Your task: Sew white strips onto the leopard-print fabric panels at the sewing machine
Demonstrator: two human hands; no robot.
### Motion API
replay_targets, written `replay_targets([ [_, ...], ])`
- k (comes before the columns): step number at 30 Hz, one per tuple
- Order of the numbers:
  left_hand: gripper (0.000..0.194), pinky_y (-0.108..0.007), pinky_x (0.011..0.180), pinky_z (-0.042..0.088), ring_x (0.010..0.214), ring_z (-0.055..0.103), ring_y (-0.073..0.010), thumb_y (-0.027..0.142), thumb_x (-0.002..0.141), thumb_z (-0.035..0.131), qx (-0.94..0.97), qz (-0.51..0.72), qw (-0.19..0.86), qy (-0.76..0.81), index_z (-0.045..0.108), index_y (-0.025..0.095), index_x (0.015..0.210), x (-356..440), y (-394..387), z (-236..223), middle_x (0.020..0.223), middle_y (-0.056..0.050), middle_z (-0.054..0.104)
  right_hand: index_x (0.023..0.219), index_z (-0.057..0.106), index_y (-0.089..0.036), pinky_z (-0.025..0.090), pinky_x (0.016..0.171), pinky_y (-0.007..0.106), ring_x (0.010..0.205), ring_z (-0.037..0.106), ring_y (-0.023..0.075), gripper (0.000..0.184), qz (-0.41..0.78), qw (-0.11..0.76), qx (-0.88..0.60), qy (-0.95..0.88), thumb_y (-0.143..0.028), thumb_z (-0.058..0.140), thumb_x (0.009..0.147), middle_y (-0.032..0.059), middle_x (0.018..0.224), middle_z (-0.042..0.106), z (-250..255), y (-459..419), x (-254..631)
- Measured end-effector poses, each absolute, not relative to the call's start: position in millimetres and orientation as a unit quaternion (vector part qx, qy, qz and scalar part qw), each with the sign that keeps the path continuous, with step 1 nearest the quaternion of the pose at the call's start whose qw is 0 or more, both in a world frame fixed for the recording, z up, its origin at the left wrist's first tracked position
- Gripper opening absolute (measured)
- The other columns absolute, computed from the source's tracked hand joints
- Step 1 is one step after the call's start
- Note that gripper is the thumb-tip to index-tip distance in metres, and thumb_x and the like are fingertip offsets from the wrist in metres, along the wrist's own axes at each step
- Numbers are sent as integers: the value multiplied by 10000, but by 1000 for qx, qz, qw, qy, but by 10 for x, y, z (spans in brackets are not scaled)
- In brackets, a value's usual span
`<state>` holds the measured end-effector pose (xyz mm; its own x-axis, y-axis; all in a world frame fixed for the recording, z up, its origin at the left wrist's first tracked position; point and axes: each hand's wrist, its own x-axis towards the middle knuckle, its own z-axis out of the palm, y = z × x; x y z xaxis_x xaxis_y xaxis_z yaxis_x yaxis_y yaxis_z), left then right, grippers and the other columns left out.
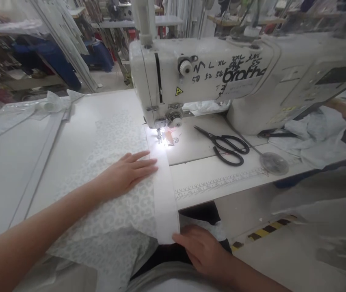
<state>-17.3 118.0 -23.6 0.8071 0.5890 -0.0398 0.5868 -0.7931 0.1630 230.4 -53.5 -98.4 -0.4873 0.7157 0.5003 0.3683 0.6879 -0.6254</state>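
Note:
Leopard-print fabric (136, 207) in pale grey and white lies over the table and hangs down its front edge. Along its right side runs a plain white band (164, 198), which leads up under the presser foot (160, 137) of the white sewing machine (236, 77). My left hand (130, 172) rests flat on the fabric, fingers stretched to the band just in front of the foot. At the table's front edge my right hand (202, 245) is closed on the lower end of the white band, thumb and finger pinching its right side.
Black-handled scissors (226, 146) lie right of the needle. A ruler tape (218, 182) is fixed along the front edge, near a round clear disc (273, 163). Crumpled white cloth (316, 136) sits at the right. A long pale strip (40, 166) crosses the table's left.

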Motion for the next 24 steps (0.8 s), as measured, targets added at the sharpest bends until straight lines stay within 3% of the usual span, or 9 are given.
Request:
replay_targets([
  [5,367,-457,1055,325,1319,303,-249,381,923,377,911,47,136,386,517,231,1227,-14,975,-211,1350,-22,475,1029,559,-100,497,609,278,632,555,150,187,159,363,-260,-880,-65,443,886,54,679,646,-711,-376,2322],
  [8,422,-475,1055,331,1334,269,-271,433,893,418,876,85,151,449,500,171,1213,94,783,-254,1372,-71,443,881,598,-143,485,624,269,664,578,146,137,95,405,-247,-875,-119,465,904,37,660,648,-631,-342,2239],
  [11,482,-534,1050,307,1353,214,-293,463,878,433,866,88,154,468,421,191,1276,124,681,-303,1419,-70,374,777,585,-162,478,666,249,708,590,137,300,107,468,-273,-833,-249,375,972,29,640,636,-652,-342,2138],
  [13,482,-548,1049,295,1355,204,-299,465,873,440,867,83,150,468,410,201,1275,112,693,-314,1427,-66,362,743,570,-162,463,623,243,645,559,130,370,137,462,-292,-826,-282,316,984,28,607,608,-658,-315,2105],
  [18,467,-520,1066,278,1358,183,-303,467,852,474,877,89,120,456,439,186,1224,70,952,-305,1412,-64,384,789,564,-164,433,599,268,655,517,154,214,203,370,-286,-860,-103,392,900,45,684,597,-499,-60,2151],
  [24,499,-501,1067,271,1358,174,-298,464,848,479,883,96,100,448,395,204,1266,31,1355,-324,1416,-45,377,799,556,-174,407,607,281,681,497,162,205,289,341,-334,-830,-50,399,843,38,730,587,-391,315,2151],
])
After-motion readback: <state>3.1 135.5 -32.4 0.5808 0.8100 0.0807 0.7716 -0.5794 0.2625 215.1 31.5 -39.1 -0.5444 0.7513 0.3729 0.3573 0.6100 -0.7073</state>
